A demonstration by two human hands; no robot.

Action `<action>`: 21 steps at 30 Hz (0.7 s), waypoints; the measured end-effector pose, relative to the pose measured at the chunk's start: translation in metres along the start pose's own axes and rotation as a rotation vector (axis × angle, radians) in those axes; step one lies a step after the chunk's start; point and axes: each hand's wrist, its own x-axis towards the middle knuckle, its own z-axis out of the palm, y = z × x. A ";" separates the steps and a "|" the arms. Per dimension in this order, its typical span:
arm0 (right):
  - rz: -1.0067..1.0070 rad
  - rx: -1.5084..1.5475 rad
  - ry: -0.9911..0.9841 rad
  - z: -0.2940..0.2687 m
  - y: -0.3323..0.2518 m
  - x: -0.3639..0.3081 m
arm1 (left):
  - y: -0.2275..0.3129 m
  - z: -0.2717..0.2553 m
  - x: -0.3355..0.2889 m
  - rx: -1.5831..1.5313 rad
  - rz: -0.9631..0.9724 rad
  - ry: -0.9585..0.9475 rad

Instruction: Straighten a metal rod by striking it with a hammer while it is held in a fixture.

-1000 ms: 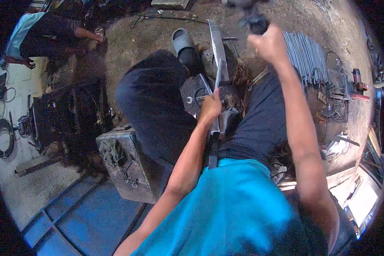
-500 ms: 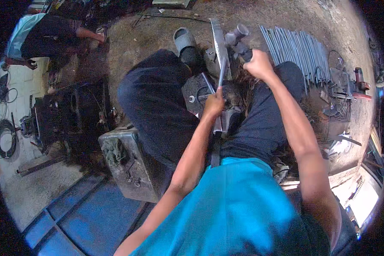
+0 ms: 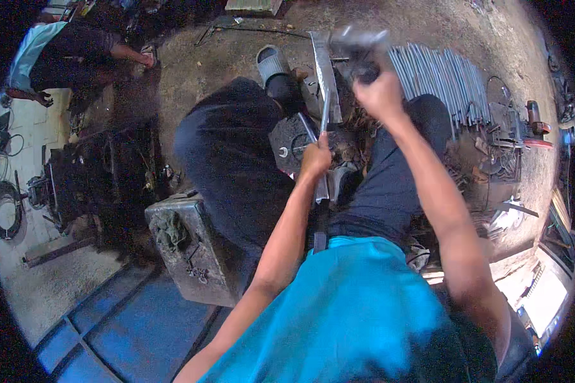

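Observation:
My right hand (image 3: 381, 97) is wrapped round the dark handle of a hammer (image 3: 362, 39), held up beyond my right knee. Its thick metal head is smeared by motion. Between my knees my left hand (image 3: 317, 158) grips a thin metal rod (image 3: 326, 115) pointing away from me. A second rod (image 3: 307, 126) slants just left of it. Past the rod's far end is a long, shiny flat metal strip (image 3: 326, 76); whether they touch I cannot tell. An open-ended wrench (image 3: 283, 152) lies left of my left hand on a dark, dirty surface.
Many grey metal rods (image 3: 437, 80) lie in a row at far right, with an angle grinder (image 3: 535, 121) nearby. My sandal (image 3: 273, 64) is ahead. A worn metal box (image 3: 195, 262) stands by my left leg, near a blue framed panel (image 3: 134, 322). Another person (image 3: 64, 54) is at far left.
My right hand has lifted the hammer, and its head has swung from upright to sideways. My left hand has shifted slightly left and nearer, still holding the rod.

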 end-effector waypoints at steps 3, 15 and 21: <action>0.273 -0.274 -0.502 0.023 0.044 -0.046 | -0.007 0.006 -0.001 0.031 -0.004 -0.006; -0.119 -0.033 0.165 -0.057 -0.107 0.112 | -0.028 -0.002 0.015 -0.034 -0.055 0.015; 0.310 -0.461 -0.730 0.013 0.041 -0.032 | -0.007 -0.003 0.005 0.013 -0.015 -0.076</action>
